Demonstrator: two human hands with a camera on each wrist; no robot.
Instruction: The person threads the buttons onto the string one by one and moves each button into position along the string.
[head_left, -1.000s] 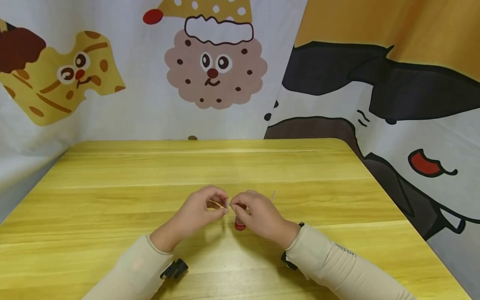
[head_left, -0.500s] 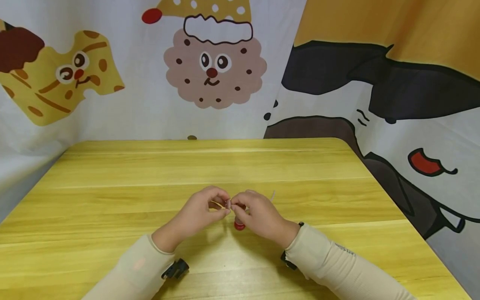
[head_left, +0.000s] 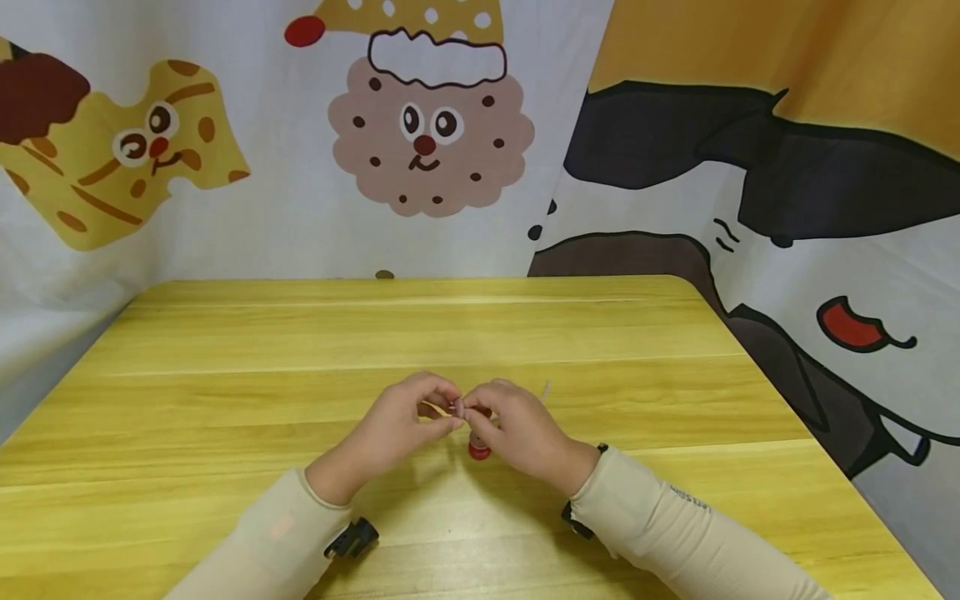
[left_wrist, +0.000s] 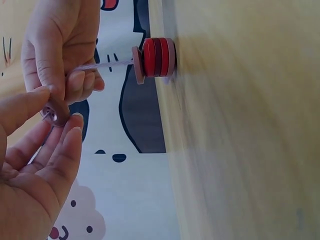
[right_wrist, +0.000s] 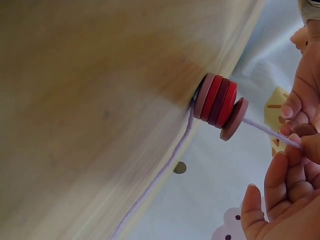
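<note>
My left hand [head_left: 397, 421] pinches a dusty-pink button [left_wrist: 57, 111] by its rim between thumb and fingers. A short tip of yarn pokes out of the button's hole on the left hand's side. My right hand [head_left: 521, 429] pinches the lilac yarn [right_wrist: 270, 131] close behind the button, its fingertips meeting the left hand's. Below the right hand, a stack of buttons [left_wrist: 159, 57] in red, dark red and pink stands on the table, threaded on the same yarn. The top pink button [right_wrist: 234, 119] sits tilted, slightly apart from the others.
The wooden table [head_left: 300, 333] reaches back to a curtain [head_left: 262, 225] printed with cartoon figures. A loose tail of yarn [head_left: 546, 390] runs from under the stack across the tabletop, beyond the right hand. Black wrist cameras [head_left: 352, 537] sit at both cuffs.
The left hand has shifted slightly right, bringing the button up against the right fingertips. The yarn's tip, earlier on the button's right side, now shows on its left. The stack stays put.
</note>
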